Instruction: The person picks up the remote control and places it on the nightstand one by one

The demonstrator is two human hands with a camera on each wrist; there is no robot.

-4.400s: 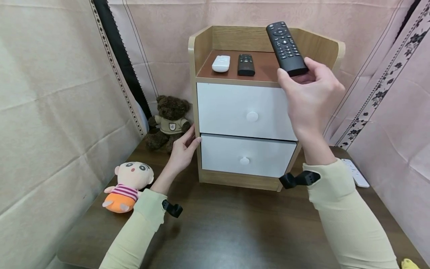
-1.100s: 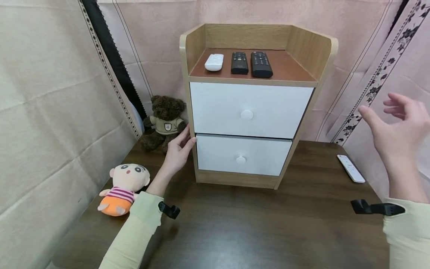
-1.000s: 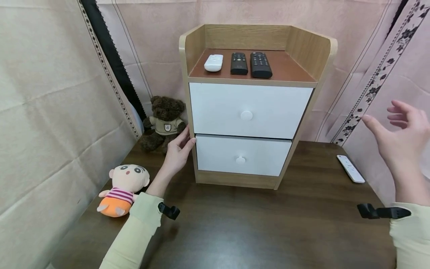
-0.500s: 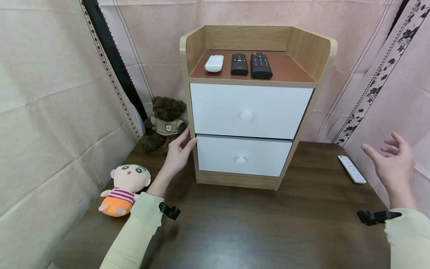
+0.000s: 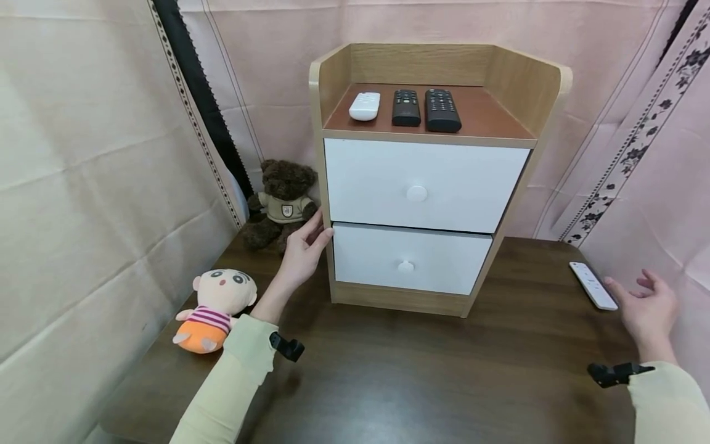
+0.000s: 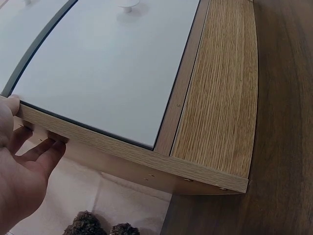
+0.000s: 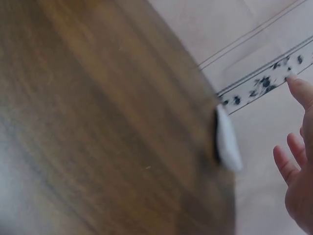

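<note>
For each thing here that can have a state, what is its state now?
Upper drawer: closed.
Lower drawer: closed.
Three remotes on top: lying flat, side by side.
White remote: flat on the table, untouched.
Left hand: open, against the cabinet's side.
Right hand: open, beside the white remote.

A slim white remote (image 5: 593, 285) lies flat near the dark table's right edge, untouched.

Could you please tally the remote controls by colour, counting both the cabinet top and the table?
White remotes: 2, one on the cabinet top, one on the table by the right hand.
Black remotes: 2, a shorter and a longer one, both on top.
Total: 4.
</note>
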